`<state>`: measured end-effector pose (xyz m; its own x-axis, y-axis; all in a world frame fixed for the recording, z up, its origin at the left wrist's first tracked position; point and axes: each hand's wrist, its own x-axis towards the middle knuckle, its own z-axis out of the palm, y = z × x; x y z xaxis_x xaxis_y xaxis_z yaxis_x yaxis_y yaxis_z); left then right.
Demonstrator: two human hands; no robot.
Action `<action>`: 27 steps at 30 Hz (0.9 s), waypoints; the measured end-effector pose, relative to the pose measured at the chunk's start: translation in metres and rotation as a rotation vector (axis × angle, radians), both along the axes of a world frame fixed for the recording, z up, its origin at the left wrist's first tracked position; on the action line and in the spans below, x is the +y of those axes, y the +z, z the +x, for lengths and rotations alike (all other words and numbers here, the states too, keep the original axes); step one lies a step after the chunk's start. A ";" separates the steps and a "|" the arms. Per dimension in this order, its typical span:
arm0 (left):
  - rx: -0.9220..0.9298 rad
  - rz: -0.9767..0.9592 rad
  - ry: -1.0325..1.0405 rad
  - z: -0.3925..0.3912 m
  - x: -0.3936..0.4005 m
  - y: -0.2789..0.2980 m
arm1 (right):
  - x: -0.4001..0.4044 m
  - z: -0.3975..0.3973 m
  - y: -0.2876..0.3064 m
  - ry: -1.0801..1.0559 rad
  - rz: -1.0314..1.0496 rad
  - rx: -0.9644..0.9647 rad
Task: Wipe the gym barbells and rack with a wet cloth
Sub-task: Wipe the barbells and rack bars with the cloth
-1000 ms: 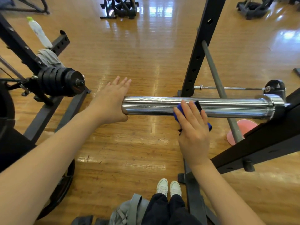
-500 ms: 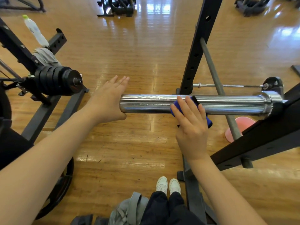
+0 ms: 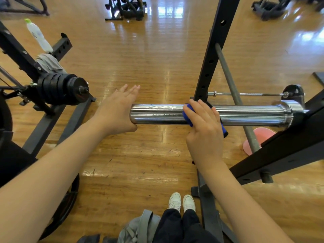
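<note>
At the far left, a stack of black round weight plates (image 3: 61, 88) sits on a dark metal frame, with a grey rag (image 3: 50, 63) and a clear plastic bottle with a green cap (image 3: 39, 36) behind it. Next, the left hand (image 3: 116, 114) has its fingers straight and loosely spread, the palm cupped flat against the free left end of a thick, shiny chrome barbell sleeve (image 3: 245, 114); it grips nothing. The sleeve lies level, its right end running into the black steel rack (image 3: 216, 48). Around the middle of the sleeve, the right hand (image 3: 204, 132) presses a blue wet cloth (image 3: 188, 114) onto the top and near side of the chrome, fingers draped over it. A pink disc (image 3: 263, 135) lies on the wooden floor at the right.

Risks, as I judge them: the sleeve may spin under the cloth, leaving the far side unwiped; a damp hand could slip off the smooth chrome; the cloth could bunch.
</note>
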<state>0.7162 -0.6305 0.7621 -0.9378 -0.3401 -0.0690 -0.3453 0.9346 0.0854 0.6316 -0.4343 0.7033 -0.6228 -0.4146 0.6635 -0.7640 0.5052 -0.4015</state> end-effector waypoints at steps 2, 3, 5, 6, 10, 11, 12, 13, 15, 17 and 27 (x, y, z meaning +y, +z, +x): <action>0.006 -0.003 0.002 0.000 0.000 0.000 | -0.003 -0.002 0.004 -0.056 -0.034 -0.049; 0.004 -0.001 0.001 0.000 0.000 0.000 | -0.009 0.000 0.004 -0.088 -0.040 -0.069; 0.002 0.003 0.003 -0.001 0.000 -0.001 | -0.021 0.005 0.003 -0.117 -0.025 -0.061; 0.005 0.002 0.004 -0.001 -0.001 -0.001 | -0.025 0.007 0.001 -0.092 -0.013 -0.036; 0.012 0.001 -0.003 0.000 -0.002 -0.003 | -0.005 -0.001 -0.010 0.098 0.036 0.080; 0.011 0.004 -0.005 -0.001 -0.002 -0.004 | 0.006 -0.006 -0.011 0.109 0.030 0.086; 0.012 0.006 -0.007 -0.001 -0.002 -0.004 | 0.018 -0.012 -0.011 0.094 0.014 0.071; 0.017 0.005 -0.008 -0.001 -0.002 -0.004 | 0.025 -0.017 -0.010 0.059 -0.015 0.041; 0.021 0.001 -0.009 -0.001 -0.004 -0.004 | 0.024 -0.021 -0.005 -0.047 -0.077 -0.019; 0.028 0.001 -0.013 -0.002 -0.004 -0.005 | 0.006 -0.013 -0.001 -0.138 -0.103 -0.041; 0.041 0.006 -0.019 -0.001 -0.006 -0.008 | 0.016 -0.010 -0.026 0.040 -0.027 0.157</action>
